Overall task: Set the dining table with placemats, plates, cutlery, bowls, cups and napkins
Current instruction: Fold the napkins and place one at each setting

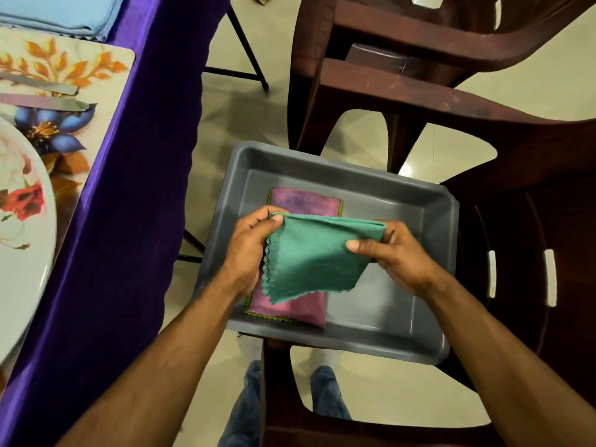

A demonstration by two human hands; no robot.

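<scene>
Both hands hold one green napkin point(314, 256) in the air above a grey tray point(429, 217). The left hand point(250, 246) pinches the napkin's upper left corner between thumb and curled fingers. The right hand point(395, 253) grips the upper right corner, thumb lying across the front face of the cloth. The held top edge runs left to right between the two hands; the rest hangs down from it, scalloped hem lowest.

The tray rests on the seat of a brown chair point(522, 195). A pink napkin point(292, 306) lies folded flat against the tray's left wall, its long axis running from the near wall to the far wall, with a green-edged cloth just showing beneath it.

The table point(135, 175), under a purple cloth, stands to the left of the tray. A floral placemat point(106, 69) lies at its near right edge with a plate point(22, 221) and two pieces of cutlery point(48, 93) on it. Folded blue cloth point(64, 14) lies beyond the placemat.

Assessment: the place setting lies to the left, on the left hand's side, so the napkin must travel leftward. The napkin is only loosely folded and may need squaring before it is laid down.
</scene>
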